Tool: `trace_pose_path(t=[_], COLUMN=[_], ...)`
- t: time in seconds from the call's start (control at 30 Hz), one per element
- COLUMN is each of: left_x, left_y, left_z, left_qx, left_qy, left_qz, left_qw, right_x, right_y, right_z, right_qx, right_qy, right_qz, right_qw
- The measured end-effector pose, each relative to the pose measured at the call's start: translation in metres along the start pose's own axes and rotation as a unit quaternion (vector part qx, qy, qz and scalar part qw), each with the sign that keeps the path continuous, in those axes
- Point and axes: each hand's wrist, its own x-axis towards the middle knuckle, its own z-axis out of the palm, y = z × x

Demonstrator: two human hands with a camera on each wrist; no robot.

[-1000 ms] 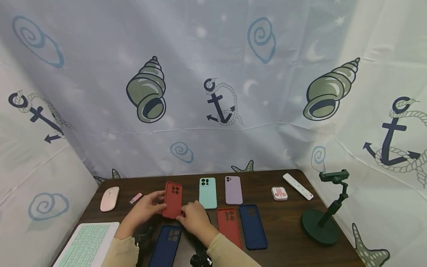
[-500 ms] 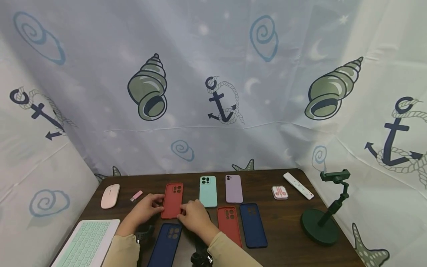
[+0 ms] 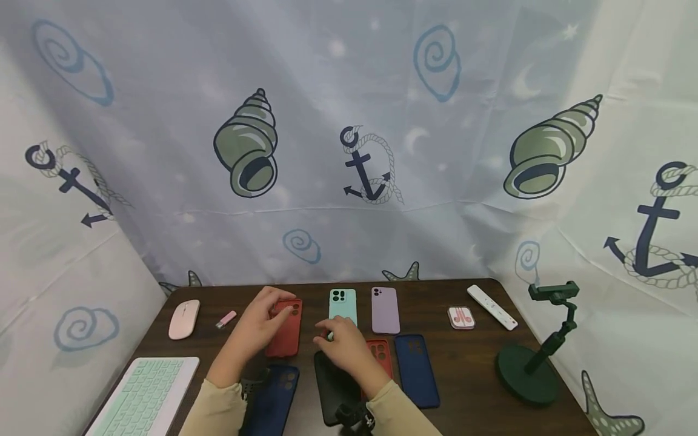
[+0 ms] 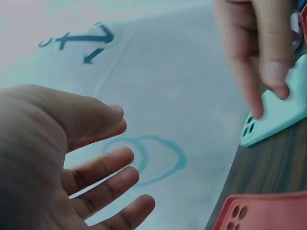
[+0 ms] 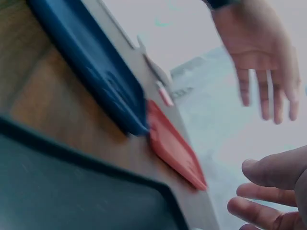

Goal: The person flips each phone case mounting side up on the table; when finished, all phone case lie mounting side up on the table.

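My left hand (image 3: 253, 330) is raised beside a red phone case (image 3: 288, 339), overlapping its upper left part in the head view. In the left wrist view, the fingers of this hand are spread loosely around nothing. To the right, my right hand (image 3: 349, 348) hovers over the lower end of a mint phone case (image 3: 342, 301), fingers loosely bent and holding nothing. Below that hand lies a black phone case (image 3: 329, 387); in the right wrist view the dark case (image 5: 72, 191) fills the lower left. A navy phone case (image 3: 278, 393) lies partly under my left wrist.
A lavender case (image 3: 385, 312), a second red case (image 3: 382, 354) and another navy case (image 3: 417, 369) lie rightward. Around them are a mouse (image 3: 184, 319), USB stick (image 3: 226, 319), keyboard (image 3: 147, 393), earphone box (image 3: 461, 318), white remote (image 3: 492, 307) and green stand (image 3: 528, 372).
Both hands have let go of the red case, which stays on the table. The left hand has risen; the right has moved right, over the mint case's lower end, uncovering the black case.
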Motion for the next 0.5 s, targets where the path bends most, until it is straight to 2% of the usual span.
trace_pose_path(t=[0.2,0.27,0.5], left_x=[0.013,0.019,0.032], left_y=[0.009,0.017,0.047], left_z=[0.027,0.035,0.06], left_qx=[0.028,0.032,0.067], left_qy=[-0.015,-0.021,-0.035], left_qz=[0.008,-0.002,-0.098], left_qw=[0.9995,0.9993,0.9923], right_x=[0.001,0.002,0.003], right_y=[0.011,0.014,0.028], right_z=[-0.022,-0.028,-0.043], right_qx=[-0.005,-0.006,0.023], right_qy=[0.03,0.042,0.055], right_qz=[0.03,0.035,0.07], right_qw=[0.999,0.998,0.996])
